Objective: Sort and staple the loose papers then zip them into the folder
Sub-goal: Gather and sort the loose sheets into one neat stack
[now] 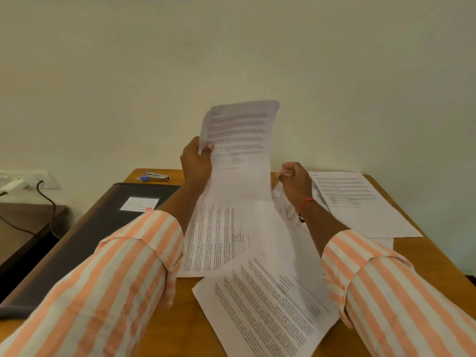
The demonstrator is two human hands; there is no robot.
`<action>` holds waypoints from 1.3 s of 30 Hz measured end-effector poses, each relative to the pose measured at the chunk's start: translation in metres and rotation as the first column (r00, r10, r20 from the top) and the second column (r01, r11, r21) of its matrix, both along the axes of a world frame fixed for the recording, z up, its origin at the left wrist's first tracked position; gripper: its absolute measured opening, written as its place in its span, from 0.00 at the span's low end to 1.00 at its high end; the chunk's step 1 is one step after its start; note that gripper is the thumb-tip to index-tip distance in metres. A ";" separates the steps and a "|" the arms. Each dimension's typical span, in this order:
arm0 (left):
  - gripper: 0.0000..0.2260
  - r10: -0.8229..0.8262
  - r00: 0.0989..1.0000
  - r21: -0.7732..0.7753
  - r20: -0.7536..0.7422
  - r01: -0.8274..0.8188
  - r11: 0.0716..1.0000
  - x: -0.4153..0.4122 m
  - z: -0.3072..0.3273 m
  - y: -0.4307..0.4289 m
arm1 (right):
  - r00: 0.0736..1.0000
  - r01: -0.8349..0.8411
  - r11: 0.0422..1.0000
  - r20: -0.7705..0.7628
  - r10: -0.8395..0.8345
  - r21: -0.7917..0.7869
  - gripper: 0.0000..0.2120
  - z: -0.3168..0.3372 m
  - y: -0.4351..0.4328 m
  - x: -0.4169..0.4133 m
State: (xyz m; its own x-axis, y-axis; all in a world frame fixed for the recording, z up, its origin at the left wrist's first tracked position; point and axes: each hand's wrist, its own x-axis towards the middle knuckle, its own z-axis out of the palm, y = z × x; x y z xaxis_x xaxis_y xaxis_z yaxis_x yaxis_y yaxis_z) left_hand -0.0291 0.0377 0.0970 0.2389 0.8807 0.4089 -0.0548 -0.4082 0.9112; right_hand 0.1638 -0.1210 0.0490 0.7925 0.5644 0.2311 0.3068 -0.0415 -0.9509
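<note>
My left hand (197, 161) pinches the left edge of a printed sheet (239, 150) and holds it upright above the wooden table (425, 256). My right hand (295, 180) is to the right of that sheet, its fingers curled and pinching the edge of a paper (288, 210) that lies under it. Several loose printed papers (268, 305) are spread flat across the table's middle and right. A dark zip folder (85, 235) with a white label lies at the left. A small stapler (157, 176) sits at the table's far edge.
A pale wall stands just behind the table. To the left, a lower dark side table (23, 228) carries a black cable, with a white socket strip (23, 180) on the wall above it. Another stack of sheets (360, 202) lies at the far right.
</note>
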 end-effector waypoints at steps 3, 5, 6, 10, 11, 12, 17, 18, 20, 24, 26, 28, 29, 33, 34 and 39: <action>0.07 0.078 0.994 0.038 0.071 -0.081 0.996 -0.002 0.028 0.001 | 0.997 -0.050 0.988 0.054 0.059 -0.143 0.09 -0.008 -0.012 -0.002; 0.07 0.123 0.987 -0.009 0.099 -0.123 0.992 -0.003 0.036 0.002 | 0.997 -0.070 0.989 0.021 0.074 -0.132 0.05 -0.011 -0.020 -0.006; 0.06 0.134 0.985 -0.035 0.108 -0.131 0.991 -0.005 0.037 0.003 | 0.996 -0.092 0.991 -0.019 0.090 -0.094 0.05 -0.010 -0.022 -0.007; 0.06 0.218 0.964 -0.132 0.151 -0.198 0.971 -0.014 0.030 0.007 | 0.971 -0.129 0.985 -0.185 0.148 0.113 0.07 0.002 -0.029 -0.014; 0.07 0.229 0.958 -0.136 0.171 -0.207 0.969 -0.015 0.030 0.007 | 0.972 -0.139 0.982 -0.172 0.159 0.126 0.08 0.007 -0.032 -0.016; 0.07 0.237 0.952 -0.135 0.194 -0.213 0.968 -0.016 0.031 0.008 | 0.971 -0.154 0.979 -0.162 0.175 0.136 0.09 0.010 -0.034 -0.018; 0.08 0.240 0.921 -0.127 0.306 -0.211 0.969 -0.019 0.053 0.007 | 0.978 -0.158 0.983 -0.121 0.170 0.097 0.09 0.018 -0.040 -0.020; 0.07 0.235 0.923 -0.117 0.304 -0.209 0.971 -0.018 0.056 0.008 | 0.981 -0.157 0.986 -0.102 0.163 0.062 0.06 0.015 -0.041 -0.020; 0.06 0.201 0.939 -0.096 0.280 -0.181 0.979 -0.018 0.056 0.007 | 0.983 -0.176 0.983 -0.063 0.172 -0.059 0.04 0.006 -0.040 -0.020; 0.04 0.064 0.992 -0.003 0.106 -0.064 0.998 -0.020 0.030 -0.009 | 0.943 -0.208 0.849 0.131 0.305 -0.485 0.16 -0.014 -0.044 -0.025; 0.05 -0.002 1.000 -0.016 0.026 0.002 1.000 -0.024 0.003 -0.021 | 0.864 -0.174 0.733 0.255 0.435 -0.658 0.17 -0.018 -0.044 -0.031; 0.05 -0.060 0.998 -0.085 -0.008 0.059 0.995 -0.028 -0.030 -0.031 | 0.837 -0.161 0.687 0.271 0.475 -0.709 0.07 -0.021 -0.041 -0.032; 0.06 -0.076 0.997 -0.131 -0.020 0.073 0.989 -0.030 -0.045 -0.035 | 0.847 -0.150 0.686 0.265 0.461 -0.712 0.05 -0.023 -0.040 -0.032; 0.09 -0.113 0.987 -0.244 -0.115 0.082 0.966 -0.038 -0.091 -0.042 | 0.867 -0.126 0.807 0.331 0.371 -0.576 0.12 -0.044 -0.042 -0.021; 0.10 -0.125 0.983 -0.255 -0.131 0.088 0.963 -0.039 -0.096 -0.043 | 0.891 -0.119 0.844 0.320 0.324 -0.523 0.08 -0.045 -0.044 -0.021; 0.13 -0.156 0.976 -0.294 -0.151 0.107 0.950 -0.041 -0.106 -0.052 | 0.972 -0.056 0.931 0.192 0.133 -0.360 0.08 -0.045 -0.045 -0.017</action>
State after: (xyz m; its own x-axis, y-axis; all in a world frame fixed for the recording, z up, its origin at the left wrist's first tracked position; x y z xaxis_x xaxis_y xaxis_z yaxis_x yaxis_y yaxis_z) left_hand -0.0697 -0.0143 -0.0087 0.4046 0.9100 0.0911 0.0755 -0.1325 0.9883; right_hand 0.1473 -0.1658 0.0039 0.6862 0.7096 0.1600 0.5164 -0.3203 -0.7942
